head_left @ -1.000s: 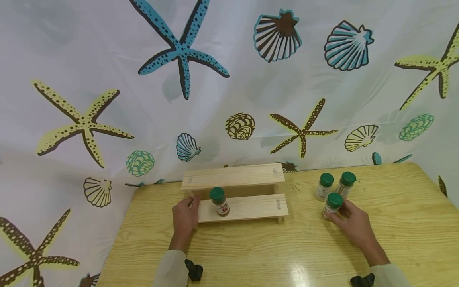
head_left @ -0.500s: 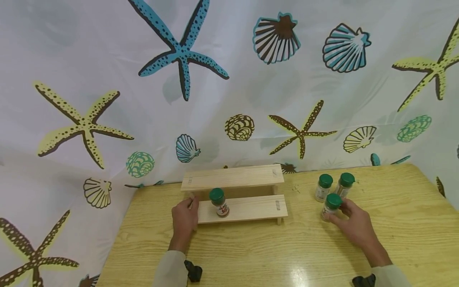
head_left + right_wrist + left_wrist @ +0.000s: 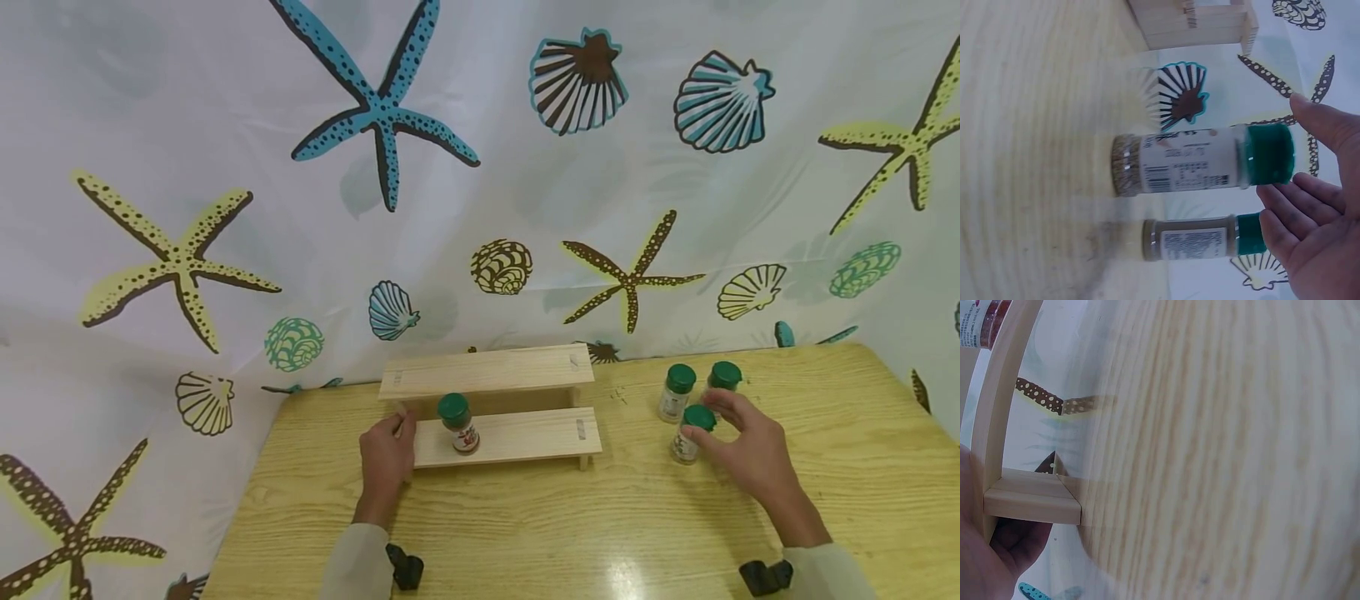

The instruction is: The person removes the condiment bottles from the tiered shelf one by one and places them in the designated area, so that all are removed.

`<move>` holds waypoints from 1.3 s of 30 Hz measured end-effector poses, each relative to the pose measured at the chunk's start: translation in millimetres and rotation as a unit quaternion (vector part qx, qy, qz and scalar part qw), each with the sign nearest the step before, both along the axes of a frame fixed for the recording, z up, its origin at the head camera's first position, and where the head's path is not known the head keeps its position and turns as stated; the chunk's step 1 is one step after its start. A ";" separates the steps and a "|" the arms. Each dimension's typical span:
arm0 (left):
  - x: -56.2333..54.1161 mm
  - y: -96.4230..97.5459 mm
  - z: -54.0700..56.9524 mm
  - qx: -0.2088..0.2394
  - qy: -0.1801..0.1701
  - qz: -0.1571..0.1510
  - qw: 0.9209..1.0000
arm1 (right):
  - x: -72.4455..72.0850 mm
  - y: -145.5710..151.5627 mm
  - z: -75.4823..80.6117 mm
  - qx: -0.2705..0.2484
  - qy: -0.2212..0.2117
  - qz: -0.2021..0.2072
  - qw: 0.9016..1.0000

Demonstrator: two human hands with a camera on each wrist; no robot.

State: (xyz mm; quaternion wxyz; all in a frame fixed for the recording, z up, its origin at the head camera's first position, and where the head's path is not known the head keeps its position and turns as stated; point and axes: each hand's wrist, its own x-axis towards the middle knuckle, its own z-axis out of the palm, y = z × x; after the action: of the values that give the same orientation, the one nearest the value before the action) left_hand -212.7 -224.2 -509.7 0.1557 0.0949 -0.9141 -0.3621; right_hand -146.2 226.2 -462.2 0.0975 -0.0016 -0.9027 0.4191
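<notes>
A two-step wooden shelf point(image 3: 525, 435) stands at the back of the table. My left hand point(image 3: 387, 454) grips its left end; in the left wrist view the fingers point(image 3: 1022, 540) curl behind the end of the wood. One spice jar point(image 3: 461, 427) with a green cap is upright on the lower step. To the right, my right hand point(image 3: 757, 454) hovers around the cap of the front spice jar point(image 3: 1188, 159), thumb and fingers spread. In the right wrist view a gap shows between thumb and cap. That jar stands upright on the table.
Two more green-capped spice jars, a left one point(image 3: 673, 406) and a right one point(image 3: 724, 377), stand just behind the front jar. The right one is partly hidden by my fingers. A curtain point(image 3: 480, 183) printed with starfish and shells hangs behind the wooden table point(image 3: 540, 525).
My right hand has let go of the front spice jar, its fingers spreading and rising toward the cap. The jar stays in place. My left hand keeps its grip on the shelf.
</notes>
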 end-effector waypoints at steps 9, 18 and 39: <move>-0.6 -1.8 0.1 0.007 -0.008 -0.009 1.000 | -4.4 -14.9 19.0 -0.019 0.069 0.008 0.997; 0.0 -0.2 1.1 0.007 -0.008 -0.004 1.000 | -14.1 -42.2 37.7 -0.074 0.064 0.045 0.994; -0.6 0.7 0.4 -0.007 -0.005 0.009 1.000 | -40.2 -128.5 34.4 -0.141 0.039 0.142 0.979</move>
State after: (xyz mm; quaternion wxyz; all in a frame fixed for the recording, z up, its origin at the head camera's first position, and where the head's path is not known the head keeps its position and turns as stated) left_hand -213.3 -223.5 -509.3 0.1549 0.1042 -0.9167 -0.3534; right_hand -186.4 97.7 -427.8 0.0712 0.1289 -0.8208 0.5519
